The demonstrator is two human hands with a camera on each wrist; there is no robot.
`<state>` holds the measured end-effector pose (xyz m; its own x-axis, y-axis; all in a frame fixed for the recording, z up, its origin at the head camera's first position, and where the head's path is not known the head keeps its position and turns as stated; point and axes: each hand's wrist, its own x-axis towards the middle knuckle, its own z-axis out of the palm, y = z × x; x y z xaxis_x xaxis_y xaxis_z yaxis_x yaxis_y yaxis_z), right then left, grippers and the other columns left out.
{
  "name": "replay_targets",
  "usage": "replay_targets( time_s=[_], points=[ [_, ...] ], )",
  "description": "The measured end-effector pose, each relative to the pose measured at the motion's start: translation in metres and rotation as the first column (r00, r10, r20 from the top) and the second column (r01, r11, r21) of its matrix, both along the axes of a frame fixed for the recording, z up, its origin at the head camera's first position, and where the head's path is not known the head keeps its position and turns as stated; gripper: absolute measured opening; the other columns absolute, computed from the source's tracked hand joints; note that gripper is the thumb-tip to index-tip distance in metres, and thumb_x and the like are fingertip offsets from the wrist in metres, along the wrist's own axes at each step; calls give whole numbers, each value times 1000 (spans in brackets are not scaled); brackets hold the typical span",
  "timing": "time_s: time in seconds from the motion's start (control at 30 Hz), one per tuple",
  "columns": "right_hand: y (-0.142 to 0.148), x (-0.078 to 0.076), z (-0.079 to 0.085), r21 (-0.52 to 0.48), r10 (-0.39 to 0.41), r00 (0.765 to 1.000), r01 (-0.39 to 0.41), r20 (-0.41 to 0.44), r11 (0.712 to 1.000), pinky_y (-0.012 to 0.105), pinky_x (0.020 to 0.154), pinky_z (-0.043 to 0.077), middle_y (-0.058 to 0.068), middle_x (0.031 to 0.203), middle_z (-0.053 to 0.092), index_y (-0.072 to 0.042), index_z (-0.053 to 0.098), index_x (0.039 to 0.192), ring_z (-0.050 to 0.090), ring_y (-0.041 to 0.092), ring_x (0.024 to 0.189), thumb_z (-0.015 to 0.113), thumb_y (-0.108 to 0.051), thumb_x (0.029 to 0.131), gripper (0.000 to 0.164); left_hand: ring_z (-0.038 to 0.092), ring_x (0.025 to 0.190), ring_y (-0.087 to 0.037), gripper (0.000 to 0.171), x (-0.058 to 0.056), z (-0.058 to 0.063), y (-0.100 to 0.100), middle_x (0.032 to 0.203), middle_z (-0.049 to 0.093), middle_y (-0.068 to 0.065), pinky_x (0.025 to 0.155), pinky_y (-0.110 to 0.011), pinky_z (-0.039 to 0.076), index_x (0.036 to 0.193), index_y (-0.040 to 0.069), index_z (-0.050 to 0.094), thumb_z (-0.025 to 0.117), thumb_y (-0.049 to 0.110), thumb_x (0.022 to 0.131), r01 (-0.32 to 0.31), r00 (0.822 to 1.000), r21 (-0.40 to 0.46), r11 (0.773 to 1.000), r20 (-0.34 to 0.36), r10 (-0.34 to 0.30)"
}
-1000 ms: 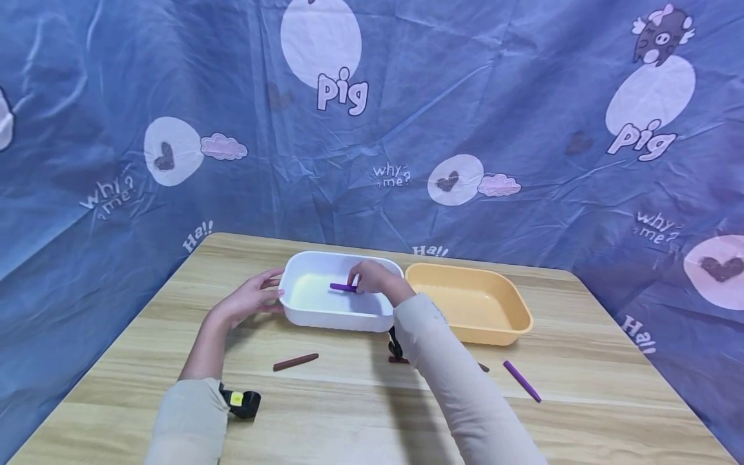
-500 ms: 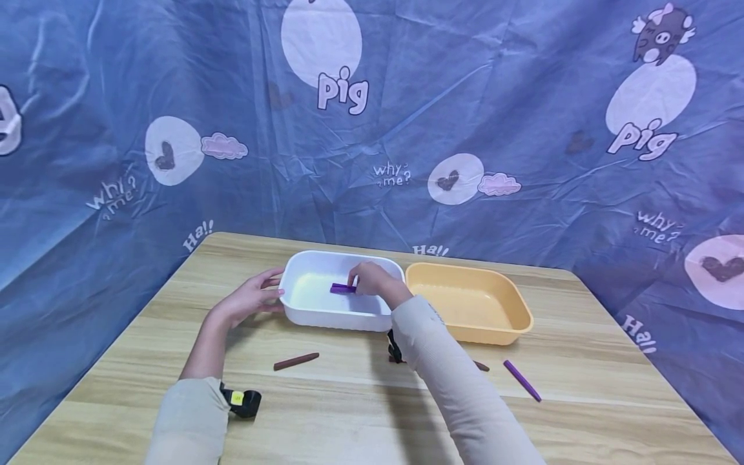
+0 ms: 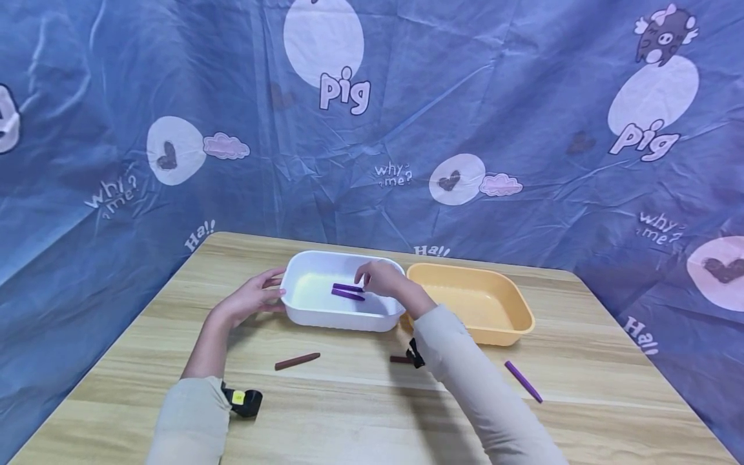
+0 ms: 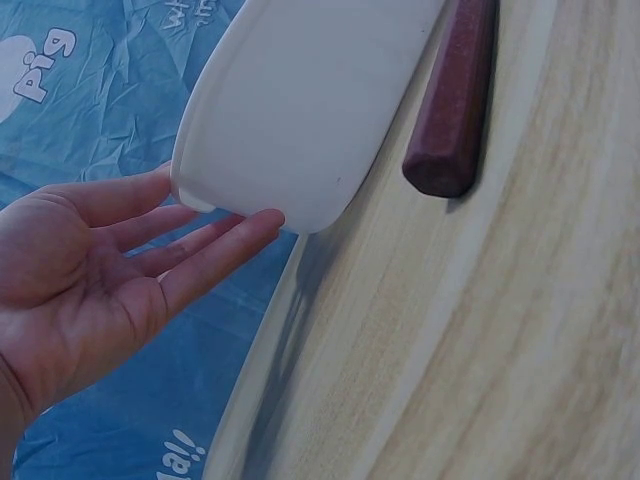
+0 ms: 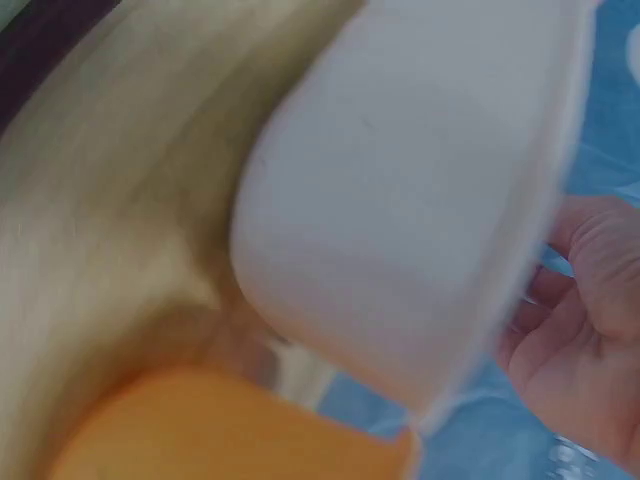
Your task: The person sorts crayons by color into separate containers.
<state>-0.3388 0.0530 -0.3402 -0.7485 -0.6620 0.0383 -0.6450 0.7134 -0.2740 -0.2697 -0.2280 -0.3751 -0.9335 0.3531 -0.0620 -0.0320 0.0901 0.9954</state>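
Note:
Two purple crayons, a rear one (image 3: 347,287) and a front one (image 3: 349,295), lie side by side on the floor of the white bin (image 3: 341,321). My right hand (image 3: 383,279) hovers over the bin's right part, fingers bent downward close to the right end of the rear crayon. No crayon shows in its grasp. In the right wrist view, the bin wall hides the fingertips of my right hand (image 5: 585,335). With extended fingers, my left hand (image 3: 251,298) touches the bin's left end; the left wrist view shows its palm (image 4: 85,270) facing up.
A yellow bin (image 3: 500,334) stands against the white bin's right side. On the wooden table (image 3: 325,413) lie a brown crayon (image 3: 298,361), another brown one (image 3: 401,359) partly behind the right wrist camera, and a purple crayon (image 3: 523,381) at the right.
My right hand has shifted slightly right, off the purple crayon it was holding. Two crayons now show apart inside the white bin. My left hand stays in place.

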Motion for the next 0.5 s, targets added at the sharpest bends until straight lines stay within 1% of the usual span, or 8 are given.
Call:
replay_targets(
  time_s=[0.1,0.23,0.37,0.43,0.5],
  points=[
    [12,8,11,-62,39,999,-40,-25,997,23,63,49,3,74,63,-3,70,91,58,15,71,66,4,76,17,35,118,-51,60,-1,-1,0,139,16,-37,89,-44,48,142,-9,7,41,-5,93,0,1000,-2,1000,-3,0],
    [33,24,28,-122,70,996,-76,-48,990,23,65,51,8,79,64,-2,69,92,59,16,73,65,7,77,18,37,117,-50,60,-3,-4,-1,138,18,-37,89,-44,48,142,-9,8,42,-5,93,1,1000,1,1000,-9,-1],
    [58,47,40,-141,77,992,-90,-98,986,25,67,52,7,82,64,-3,69,93,59,18,75,66,7,76,20,38,116,-50,60,-3,-5,-2,137,19,-37,89,-45,48,142,-10,9,43,-5,92,1,1000,7,1000,-12,-1],
    [71,59,43,-148,85,987,-105,-140,983,28,66,53,6,81,63,-2,69,93,59,18,75,67,7,75,20,37,116,-50,60,-3,-4,-2,137,19,-37,89,-44,48,141,-11,8,43,-5,92,1,1000,8,1000,-12,-1],
    [86,71,43,-159,84,983,-110,-164,981,28,64,53,3,79,61,-2,68,93,59,18,73,68,7,74,21,37,116,-50,61,-2,-3,-2,137,18,-38,88,-44,48,141,-11,8,43,-5,92,1,1000,8,1000,-11,-1]
  ],
)
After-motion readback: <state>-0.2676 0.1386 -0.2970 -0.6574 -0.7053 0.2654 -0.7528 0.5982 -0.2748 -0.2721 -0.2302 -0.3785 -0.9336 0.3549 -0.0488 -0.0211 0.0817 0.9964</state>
